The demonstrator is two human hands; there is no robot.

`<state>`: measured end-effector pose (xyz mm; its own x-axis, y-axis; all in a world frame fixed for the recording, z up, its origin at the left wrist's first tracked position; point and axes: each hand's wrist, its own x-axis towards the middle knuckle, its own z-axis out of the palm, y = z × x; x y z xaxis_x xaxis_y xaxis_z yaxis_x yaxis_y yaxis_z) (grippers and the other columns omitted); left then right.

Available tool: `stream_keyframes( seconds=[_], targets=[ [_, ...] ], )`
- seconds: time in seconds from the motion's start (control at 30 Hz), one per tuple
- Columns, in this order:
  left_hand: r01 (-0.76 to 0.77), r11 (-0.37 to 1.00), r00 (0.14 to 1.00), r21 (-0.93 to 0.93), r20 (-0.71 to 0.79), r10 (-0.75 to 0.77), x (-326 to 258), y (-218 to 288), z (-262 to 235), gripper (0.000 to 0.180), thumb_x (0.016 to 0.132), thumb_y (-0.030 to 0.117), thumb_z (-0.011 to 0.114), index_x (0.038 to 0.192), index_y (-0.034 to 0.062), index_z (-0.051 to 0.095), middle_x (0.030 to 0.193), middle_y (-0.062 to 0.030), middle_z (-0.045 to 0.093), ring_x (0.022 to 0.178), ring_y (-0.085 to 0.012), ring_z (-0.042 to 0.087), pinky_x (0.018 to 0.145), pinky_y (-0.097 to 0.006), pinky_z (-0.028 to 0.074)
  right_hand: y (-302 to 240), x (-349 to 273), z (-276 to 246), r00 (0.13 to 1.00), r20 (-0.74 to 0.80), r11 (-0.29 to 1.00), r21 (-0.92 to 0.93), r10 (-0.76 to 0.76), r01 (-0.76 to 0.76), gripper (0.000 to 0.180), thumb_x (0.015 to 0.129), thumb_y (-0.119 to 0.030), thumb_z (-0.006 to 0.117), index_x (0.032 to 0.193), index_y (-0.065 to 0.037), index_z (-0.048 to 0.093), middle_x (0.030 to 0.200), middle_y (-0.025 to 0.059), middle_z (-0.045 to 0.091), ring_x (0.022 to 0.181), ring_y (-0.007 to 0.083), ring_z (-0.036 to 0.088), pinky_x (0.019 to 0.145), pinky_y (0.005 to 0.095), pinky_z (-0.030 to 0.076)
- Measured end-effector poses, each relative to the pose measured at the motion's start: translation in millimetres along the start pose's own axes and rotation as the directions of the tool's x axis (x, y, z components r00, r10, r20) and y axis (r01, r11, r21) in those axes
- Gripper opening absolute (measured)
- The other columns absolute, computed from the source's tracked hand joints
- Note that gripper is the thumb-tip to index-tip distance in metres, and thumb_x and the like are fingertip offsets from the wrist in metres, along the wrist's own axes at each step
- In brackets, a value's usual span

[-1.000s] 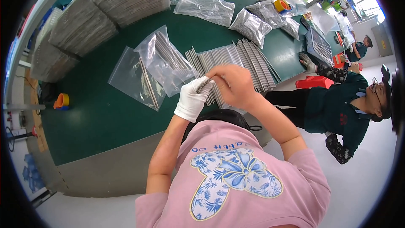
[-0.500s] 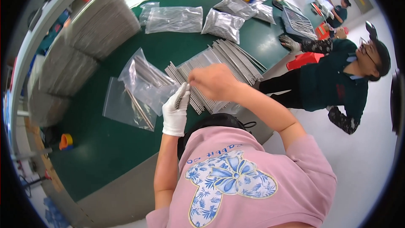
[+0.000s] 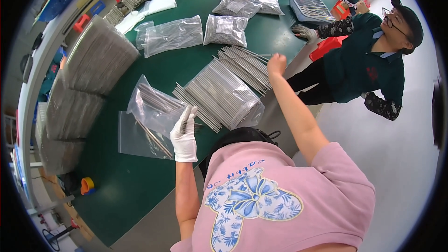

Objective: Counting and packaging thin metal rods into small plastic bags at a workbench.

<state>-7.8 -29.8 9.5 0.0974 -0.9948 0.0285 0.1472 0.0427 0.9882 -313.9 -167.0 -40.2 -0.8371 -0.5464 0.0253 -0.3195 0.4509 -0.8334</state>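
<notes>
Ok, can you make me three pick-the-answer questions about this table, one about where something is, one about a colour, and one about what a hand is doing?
1. Where does the gloved left hand rest?
A. on the clear plastic bags of rods
B. on a blue basket
C. on the floor

2. What colour is the table top?
A. red
B. green
C. white

3. How is the bare right hand held?
A. flat and open on the table
B. closed in a fist above the bundle of thin metal rods
C. holding a cup

Answers: 1 A, its fingers lie on the bags' edge. 2 B, the bare top shows dark green. 3 B, the fingers are curled in and the hand is raised.
</notes>
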Motion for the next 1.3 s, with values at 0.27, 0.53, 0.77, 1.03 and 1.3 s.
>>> stream_keyframes(
  seconds=[0.27, 0.53, 0.77, 1.03, 1.3],
  targets=[
    [-0.008, 1.0, 1.0, -0.014, 0.0, 0.008, -1, 0, -2, 0.028, 0.085, 0.004, 0.051, 0.112, -0.003, 0.052, 0.104, -0.0129, 0.059, 0.097, -0.0194, 0.056, 0.087, -0.028, 0.043, 116, -48, -7, 0.962, 0.164, 0.961, -0.21, 0.218, -0.182, 0.029, 0.078, -0.029, 0.054, 0.086, -0.001, 0.059, 0.088, 0.0171, 0.061, 0.085, 0.0323, 0.058, 0.074, 0.0394, 0.044],
    [-0.016, 0.999, 0.999, 0.033, -0.028, 0.017, 0, 0, -3, 0.027, 0.085, 0.006, 0.052, 0.11, -0.0035, 0.053, 0.101, -0.0112, 0.061, 0.095, -0.0158, 0.056, 0.085, -0.026, 0.043, 63, -58, -20, 0.933, 0.359, 0.995, -0.082, -0.016, 0.049, 0.024, 0.077, -0.028, 0.049, 0.083, -0.007, 0.06, 0.087, 0.0136, 0.061, 0.085, 0.0295, 0.057, 0.072, 0.0351, 0.042],
    [-0.041, 0.998, 0.999, 0.042, -0.026, 0.042, 0, 2, 2, 0.024, 0.083, 0.005, 0.055, 0.107, -0.0002, 0.057, 0.096, -0.0088, 0.063, 0.089, -0.0125, 0.058, 0.081, -0.023, 0.044, -87, -154, -40, 0.178, 0.444, 0.459, 0.677, -0.878, 0.576, 0.006, 0.074, 0.0, 0.057, 0.079, -0.002, 0.058, 0.07, 0.0058, 0.056, 0.064, 0.0172, 0.055, 0.061, 0.0266, 0.043],
    [-0.107, 0.977, 0.993, 0.185, -0.033, 0.115, -6, -2, -5, 0.019, 0.081, 0.007, 0.059, 0.099, 0.0004, 0.059, 0.082, -0.0057, 0.062, 0.073, -0.0084, 0.054, 0.067, -0.023, 0.044, -127, -196, -51, -0.057, 0.467, 0.372, 0.766, -0.882, 0.524, 0.01, 0.069, -0.002, 0.063, 0.078, -0.004, 0.061, 0.074, 0.0076, 0.062, 0.066, 0.0206, 0.059, 0.06, 0.0281, 0.044],
    [-0.119, 0.953, 0.992, 0.279, -0.009, 0.127, -7, 3, -4, 0.016, 0.081, 0.007, 0.057, 0.096, 0.0026, 0.06, 0.077, -0.0093, 0.062, 0.067, -0.0132, 0.057, 0.064, -0.026, 0.045, -124, -196, -49, -0.112, 0.482, 0.341, 0.748, -0.869, 0.569, 0.01, 0.068, -0.003, 0.063, 0.078, -0.004, 0.061, 0.073, 0.007, 0.062, 0.064, 0.0215, 0.059, 0.058, 0.0286, 0.045]
  ],
)
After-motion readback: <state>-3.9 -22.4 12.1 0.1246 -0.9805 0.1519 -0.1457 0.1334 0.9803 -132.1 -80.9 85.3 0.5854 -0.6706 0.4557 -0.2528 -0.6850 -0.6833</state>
